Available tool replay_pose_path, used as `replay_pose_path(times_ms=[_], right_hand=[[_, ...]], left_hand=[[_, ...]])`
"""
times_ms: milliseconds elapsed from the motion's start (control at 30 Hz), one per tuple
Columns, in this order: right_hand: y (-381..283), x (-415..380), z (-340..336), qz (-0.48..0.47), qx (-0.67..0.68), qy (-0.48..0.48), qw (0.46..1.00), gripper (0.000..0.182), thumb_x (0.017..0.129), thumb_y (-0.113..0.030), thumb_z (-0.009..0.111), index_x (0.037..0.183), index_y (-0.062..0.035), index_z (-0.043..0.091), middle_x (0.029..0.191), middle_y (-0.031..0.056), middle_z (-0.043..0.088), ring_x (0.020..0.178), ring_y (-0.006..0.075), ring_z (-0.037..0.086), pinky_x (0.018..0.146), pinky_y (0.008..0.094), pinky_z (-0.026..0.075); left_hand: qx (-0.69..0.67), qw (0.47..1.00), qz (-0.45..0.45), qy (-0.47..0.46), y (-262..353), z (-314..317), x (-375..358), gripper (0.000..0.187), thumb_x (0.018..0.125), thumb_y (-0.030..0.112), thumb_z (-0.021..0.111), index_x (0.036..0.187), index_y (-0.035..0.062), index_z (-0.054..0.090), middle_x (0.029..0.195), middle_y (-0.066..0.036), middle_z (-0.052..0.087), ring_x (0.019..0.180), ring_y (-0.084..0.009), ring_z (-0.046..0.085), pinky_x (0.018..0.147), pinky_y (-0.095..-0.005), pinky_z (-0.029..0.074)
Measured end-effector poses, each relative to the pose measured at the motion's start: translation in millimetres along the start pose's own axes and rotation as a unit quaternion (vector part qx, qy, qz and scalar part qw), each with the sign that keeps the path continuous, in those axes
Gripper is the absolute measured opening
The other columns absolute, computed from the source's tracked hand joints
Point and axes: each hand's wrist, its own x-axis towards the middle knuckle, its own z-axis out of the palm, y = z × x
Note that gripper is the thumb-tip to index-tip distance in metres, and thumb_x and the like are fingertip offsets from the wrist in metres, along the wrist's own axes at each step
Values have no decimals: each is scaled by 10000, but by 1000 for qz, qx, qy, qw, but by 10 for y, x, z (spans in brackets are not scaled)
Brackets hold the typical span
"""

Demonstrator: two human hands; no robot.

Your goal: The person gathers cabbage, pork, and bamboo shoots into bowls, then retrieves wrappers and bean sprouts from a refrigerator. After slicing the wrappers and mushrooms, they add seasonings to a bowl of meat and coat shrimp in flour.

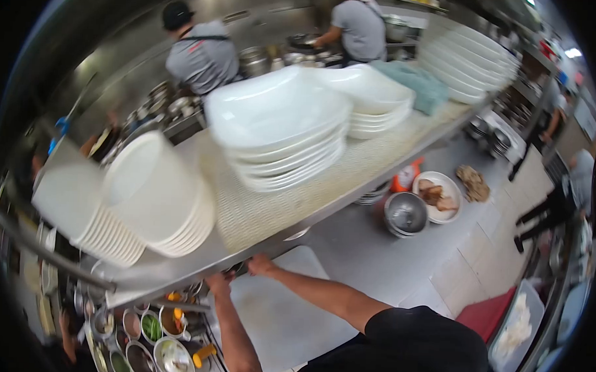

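My left hand (219, 283) and my right hand (261, 263) reach under the front edge of a steel shelf (177, 273). The shelf edge hides the fingers of both, so what they touch does not show. Below them lies a white cutting board (274, 316) on the counter. Just left of my left hand are small steel containers of ingredients (152, 328). On the shelf above stand a stack of white square plates (277, 129) and stacks of round white bowls (156, 201).
More plate stacks (473, 61) and a teal cloth (416, 85) sit further along the shelf. A steel bowl (405, 213), a plate with food (439, 194) and an orange bottle (406, 177) stand on the counter. Two people in grey shirts (201, 55) cook behind; others stand at right.
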Motion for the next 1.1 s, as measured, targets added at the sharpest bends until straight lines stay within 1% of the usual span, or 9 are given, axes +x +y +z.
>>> replay_pose_path(times_ms=[67, 200, 333, 500, 667, 733, 833, 933, 1100], right_hand=[[354, -68, 73, -127, -51, 102, 985, 294, 828, -166, 465, 1057, -31, 591, 751, 95, 656, 631, 188, 634, 611, 326, 525], [495, -1233, -342, -207, -57, 30, 976, 233, 837, -150, 573, 1043, -40, 579, 735, 29, 618, 591, 114, 570, 571, 267, 472], [749, -2428, -1150, -133, 2, -63, 989, 226, 880, -272, 583, 887, -47, 593, 662, 16, 579, 558, 84, 541, 544, 247, 450], [1546, -3489, -2279, 15, -12, 78, 997, 286, 837, -329, 615, 816, -45, 632, 626, 50, 590, 579, 127, 553, 537, 291, 439], [2178, -4258, -3301, 76, 92, 365, 923, 259, 834, -293, 643, 745, -49, 637, 572, -11, 536, 551, 42, 443, 495, 234, 378], [2273, -4537, -3751, 106, 54, 423, 899, 286, 811, -332, 629, 783, -49, 657, 634, 98, 610, 576, 198, 575, 569, 318, 459], [2595, -4739, -4407, 28, -85, 515, 853, 183, 746, -221, 695, 824, -60, 659, 757, 110, 634, 736, 213, 601, 691, 318, 458], [2538, -4838, -5100, -26, -205, 548, 811, 402, 697, -252, 732, 1053, -95, 629, 1106, 169, 576, 1081, 314, 503, 943, 417, 354], [2644, -4443, -6222, -111, -316, 493, 803, 730, 637, -297, 769, 1278, -102, 480, 1292, 216, 437, 1235, 393, 341, 1006, 473, 291]], left_hand=[[10, 1000, 6, 4, -6, -20, 40, 194, 825, 159, 458, 914, -9, 502, 690, -157, 560, 462, -266, 567, 377, -353, 457], [22, 999, 14, 27, -154, -184, 256, 284, 836, 221, 466, 1032, 15, 454, 702, -174, 575, 454, -277, 562, 370, -353, 460], [43, 998, 1, 51, 107, -210, -68, 393, 843, 311, 480, 1130, 50, 414, 663, -157, 563, 492, -246, 566, 348, -306, 429], [164, 967, 116, 158, 226, 324, -1549, 372, 814, 311, 508, 982, -21, 516, 536, -83, 473, 374, -180, 457, 282, -279, 295], [221, 958, 51, -177, -627, 1601, -3100, 117, 760, 109, 543, 789, -3, 563, 498, -47, 457, 378, -141, 433, 324, -284, 341], [312, 908, 29, -279, -988, 2226, -3765, 138, 788, 111, 563, 793, -24, 597, 540, -76, 523, 419, -139, 488, 385, -279, 399], [427, 793, 19, -433, -1350, 2860, -4435, 209, 814, 180, 587, 784, -24, 615, 605, -73, 584, 480, -134, 545, 434, -263, 419], [480, 716, 68, -502, -1687, 3052, -4699, 255, 803, 249, 601, 815, -4, 627, 651, -94, 619, 578, -180, 599, 545, -303, 464], [515, 623, 234, -541, -2038, 3192, -4990, 215, 808, 210, 550, 883, 24, 629, 773, -145, 647, 681, -283, 629, 645, -373, 492]])
